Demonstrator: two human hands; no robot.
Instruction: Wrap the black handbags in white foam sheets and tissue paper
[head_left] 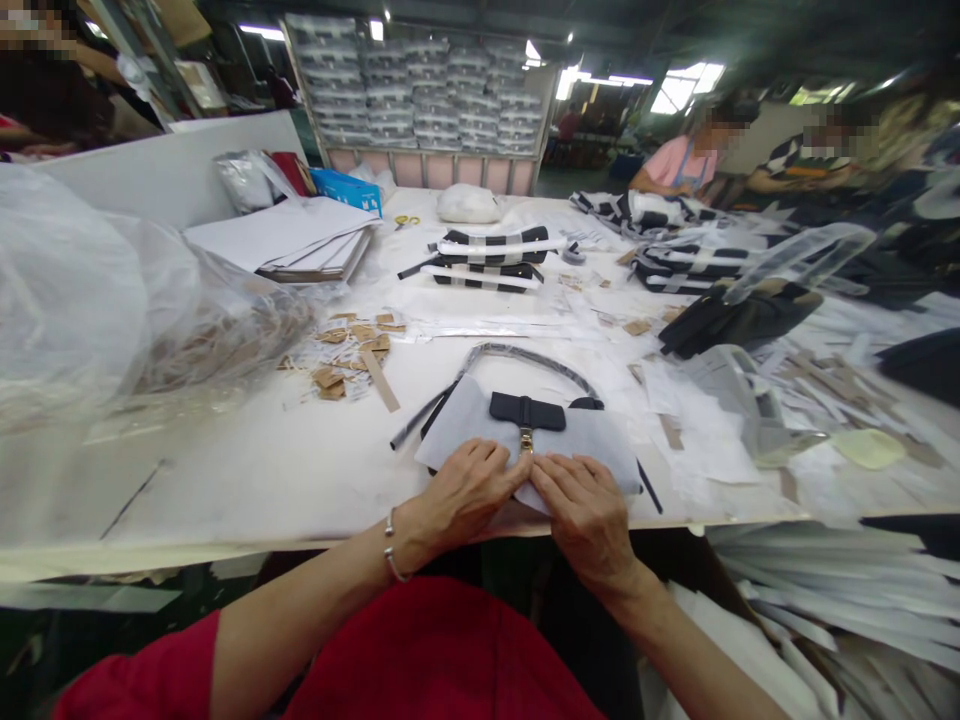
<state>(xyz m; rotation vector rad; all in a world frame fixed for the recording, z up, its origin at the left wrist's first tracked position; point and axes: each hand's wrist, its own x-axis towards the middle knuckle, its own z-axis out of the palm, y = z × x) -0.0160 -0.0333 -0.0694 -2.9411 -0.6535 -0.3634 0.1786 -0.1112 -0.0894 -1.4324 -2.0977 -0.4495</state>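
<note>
A black handbag [527, 412] lies on the table in front of me, its body mostly covered by white tissue paper [600, 440]. Its black tab and gold clasp [526, 438] show above the paper. Behind it arches a wrapped shoulder strap [529, 352]. My left hand [469, 495], with a silver bracelet at the wrist, grips the paper-covered bag just left of the clasp, fingers bent. On the other side, my right hand [585, 510] presses and grips the near edge with its fingers together. Both hands meet below the clasp; the right thumb is hidden.
Brown paper tags [334, 375] lie scattered left of the bag. Plastic sheeting [135, 310] is heaped farther left. Two wrapped black bags [491, 260] sit behind. A tape dispenser [742, 400] and paper scraps are to the right. Co-workers sit at the far right.
</note>
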